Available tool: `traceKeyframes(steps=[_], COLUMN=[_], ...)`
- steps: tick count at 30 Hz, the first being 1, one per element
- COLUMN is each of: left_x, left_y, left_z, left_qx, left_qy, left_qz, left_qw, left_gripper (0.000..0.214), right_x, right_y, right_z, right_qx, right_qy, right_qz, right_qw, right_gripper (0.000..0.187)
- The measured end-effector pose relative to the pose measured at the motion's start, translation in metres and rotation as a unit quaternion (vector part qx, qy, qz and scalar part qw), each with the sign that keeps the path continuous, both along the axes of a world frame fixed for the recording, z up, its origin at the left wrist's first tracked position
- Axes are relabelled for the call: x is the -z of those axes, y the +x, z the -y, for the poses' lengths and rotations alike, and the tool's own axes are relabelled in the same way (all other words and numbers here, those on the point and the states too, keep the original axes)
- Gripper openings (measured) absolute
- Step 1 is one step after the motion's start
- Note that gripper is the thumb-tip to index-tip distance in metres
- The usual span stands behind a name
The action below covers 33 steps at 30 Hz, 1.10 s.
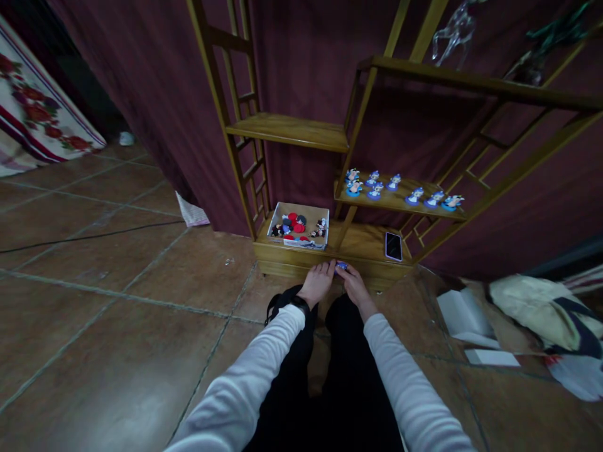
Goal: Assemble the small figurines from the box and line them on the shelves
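Observation:
Both my hands meet in front of the lowest shelf board, around a small purple-blue figurine point(342, 266) that is mostly covered by fingers. My left hand point(318, 280) has its fingers closed at the figurine's left side. On the other side my right hand point(354, 282) pinches it. Just beyond the left hand, an open cardboard box point(305, 244) holds several red, black and white figurines point(298, 223). Several blue-and-white figurines point(414, 196) stand upright on the middle shelf point(400, 199), above and right of my hands.
A phone point(393, 246) lies on the lowest board point(362, 242) of the wooden rack. Glass ornaments point(455, 34) stand on the upper right shelf. White boxes point(466, 317) and a beige bag point(537, 314) lie on the floor at right. A black cable point(94, 235) crosses the tiles at left.

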<state>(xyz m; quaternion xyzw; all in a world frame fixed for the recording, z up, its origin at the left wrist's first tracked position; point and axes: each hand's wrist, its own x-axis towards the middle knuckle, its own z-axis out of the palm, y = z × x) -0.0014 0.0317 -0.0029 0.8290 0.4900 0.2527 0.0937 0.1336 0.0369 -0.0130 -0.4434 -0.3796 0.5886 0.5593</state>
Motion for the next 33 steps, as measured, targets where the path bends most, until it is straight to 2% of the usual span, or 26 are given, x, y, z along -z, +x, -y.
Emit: traceKeyframes(steps=[5, 13, 22, 25, 28, 31, 33], left_x=[0.001, 0.003, -0.001, -0.001, 0.003, 0.011, 0.015], left_y=[-0.002, 0.000, 0.001, 0.000, -0.002, -0.003, -0.004], left_z=[0.000, 0.002, 0.006, 0.005, -0.002, -0.013, -0.019], left_qx=[0.020, 0.026, 0.023, 0.025, 0.039, 0.016, 0.008], left_qy=[0.011, 0.009, 0.026, -0.009, -0.070, -0.147, -0.215], left_qz=[-0.023, 0.039, -0.016, 0.039, 0.146, 0.279, 0.369], left_qw=[0.999, 0.999, 0.999, 0.999, 0.986, 0.949, 0.904], left_gripper=[0.050, 0.048, 0.050, 0.051, 0.049, 0.036, 0.030], right_x=[-0.002, -0.005, -0.005, -0.003, 0.000, 0.003, 0.005], right_y=[0.003, 0.005, 0.006, 0.006, 0.005, 0.004, 0.003], right_z=[0.002, 0.004, 0.006, 0.004, 0.003, 0.000, -0.002], right_qx=[-0.002, -0.005, -0.006, -0.004, -0.013, 0.015, 0.026], right_qy=[-0.006, 0.008, 0.015, -0.008, -0.036, -0.056, -0.057], right_qz=[-0.005, 0.009, 0.002, -0.001, -0.006, -0.017, -0.022], right_qw=[1.000, 1.000, 1.000, 1.000, 0.999, 0.998, 0.998], right_gripper=[0.039, 0.039, 0.038, 0.041, 0.041, 0.039, 0.039])
